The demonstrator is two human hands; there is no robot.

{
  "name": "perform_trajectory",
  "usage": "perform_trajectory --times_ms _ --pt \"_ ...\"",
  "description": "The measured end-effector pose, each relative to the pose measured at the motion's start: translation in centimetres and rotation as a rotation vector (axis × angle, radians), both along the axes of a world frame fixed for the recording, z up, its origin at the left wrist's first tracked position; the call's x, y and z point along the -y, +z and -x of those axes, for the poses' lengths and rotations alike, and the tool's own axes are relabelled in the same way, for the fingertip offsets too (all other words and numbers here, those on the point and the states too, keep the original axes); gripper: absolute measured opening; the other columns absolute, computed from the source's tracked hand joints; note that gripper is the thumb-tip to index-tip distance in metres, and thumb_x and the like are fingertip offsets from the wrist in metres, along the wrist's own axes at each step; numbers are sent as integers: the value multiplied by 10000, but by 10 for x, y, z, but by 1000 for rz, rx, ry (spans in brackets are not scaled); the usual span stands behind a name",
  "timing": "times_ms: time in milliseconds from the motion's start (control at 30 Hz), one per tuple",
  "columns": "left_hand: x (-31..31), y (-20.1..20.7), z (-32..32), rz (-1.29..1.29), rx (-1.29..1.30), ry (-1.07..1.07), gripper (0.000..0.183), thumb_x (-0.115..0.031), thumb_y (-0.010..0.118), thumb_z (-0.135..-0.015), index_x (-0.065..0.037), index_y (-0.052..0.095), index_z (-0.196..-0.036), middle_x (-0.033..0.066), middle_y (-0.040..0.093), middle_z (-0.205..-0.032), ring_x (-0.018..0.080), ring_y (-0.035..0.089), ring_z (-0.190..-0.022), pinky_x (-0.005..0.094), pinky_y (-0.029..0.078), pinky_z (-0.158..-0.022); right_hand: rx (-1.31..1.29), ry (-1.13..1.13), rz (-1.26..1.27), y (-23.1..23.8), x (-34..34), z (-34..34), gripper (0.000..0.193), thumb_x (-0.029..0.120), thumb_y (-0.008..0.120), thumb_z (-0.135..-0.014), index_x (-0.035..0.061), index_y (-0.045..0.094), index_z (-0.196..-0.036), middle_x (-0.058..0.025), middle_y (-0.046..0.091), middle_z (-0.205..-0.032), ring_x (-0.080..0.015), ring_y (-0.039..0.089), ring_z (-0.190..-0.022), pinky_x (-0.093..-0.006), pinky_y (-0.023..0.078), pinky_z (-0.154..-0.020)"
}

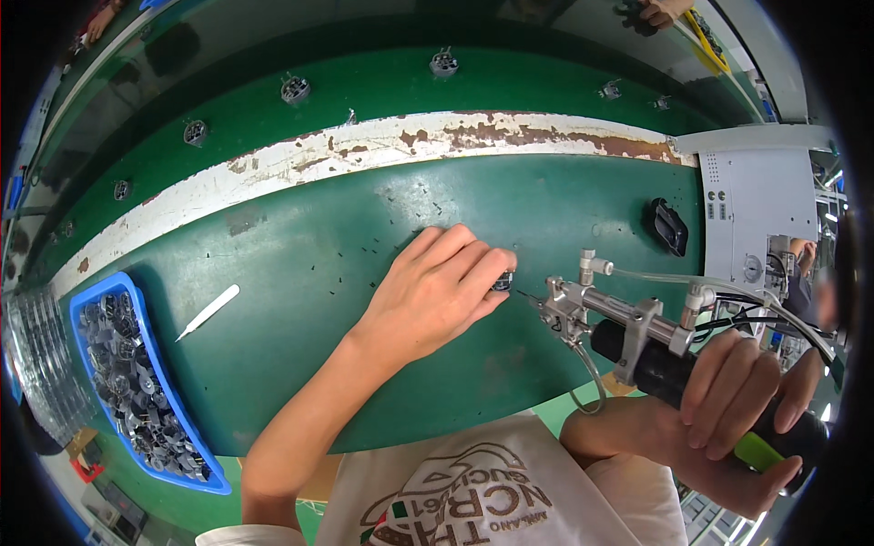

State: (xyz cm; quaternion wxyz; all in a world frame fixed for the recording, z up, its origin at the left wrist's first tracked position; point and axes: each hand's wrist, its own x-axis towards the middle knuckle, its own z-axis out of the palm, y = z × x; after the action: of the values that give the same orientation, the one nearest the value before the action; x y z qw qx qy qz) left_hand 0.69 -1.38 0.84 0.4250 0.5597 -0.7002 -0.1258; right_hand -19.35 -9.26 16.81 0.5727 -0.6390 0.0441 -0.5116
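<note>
On the green work mat [300, 382], my left hand [435, 287] pinches a small black and grey part [503, 280] in its fingertips. Most of that part is hidden behind the fingers. My right hand [737, 400] is wrapped round the black handle of a dispensing gun [628, 337] with metal fittings and a thin needle. The needle points left, its tip close to the small part; whether they touch I cannot tell. Clear and black tubes [746, 309] run from the gun toward the right. Tiny dark bits [364, 250] lie scattered beyond my left hand.
A blue tray [146, 364] full of small grey and black parts stands at the left, beside stacked clear plastic trays [45, 364]. A white pen-like tool [209, 311] lies nearby. Beyond a chipped white rail [382, 141], several parts sit on a green belt [382, 82]. A black holder [669, 226] lies near a grey control box [760, 200].
</note>
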Motion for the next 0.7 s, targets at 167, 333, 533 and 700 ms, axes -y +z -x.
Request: perform_trajectory --times_ms 167,333,533,700 --pt "-2 -2 -1 -4 76 -16 374 -146 873 -720 -81 730 -1060 17 606 -909 214 586 -882 355 484 -781 -87 -173 51 -9 -8 -21 403 452 644 -860 118 438 -950 17 491 -468 -61 388 -335 -170 265 -358" --pt "-2 -4 0 -5 84 -20 417 -156 869 -698 -74 738 -1086 16 587 -930 213 583 -902 360 483 -799 -265 143 15 2 6 3 410 128 797 -848 106 459 -1079 -129 664 -699 -226 613 -525 -337 525 -500" --pt "-3 -5 0 -18 82 -24 428 -154 863 -694 -72 741 -1095 13 586 -929 213 579 -908 359 481 -805 -372 655 41 3 53 22 240 38 659 -1009 93 463 -1136 -211 742 -968 -284 733 -749 -423 644 -712" --pt "-3 -5 0 -22 88 -24 419 -148 858 -696 -71 741 -1091 13 584 -930 211 577 -909 360 479 -807 -471 584 -49 11 27 37 131 49 560 -1068 87 448 -1126 -175 712 -990 -205 698 -766 -383 631 -792"
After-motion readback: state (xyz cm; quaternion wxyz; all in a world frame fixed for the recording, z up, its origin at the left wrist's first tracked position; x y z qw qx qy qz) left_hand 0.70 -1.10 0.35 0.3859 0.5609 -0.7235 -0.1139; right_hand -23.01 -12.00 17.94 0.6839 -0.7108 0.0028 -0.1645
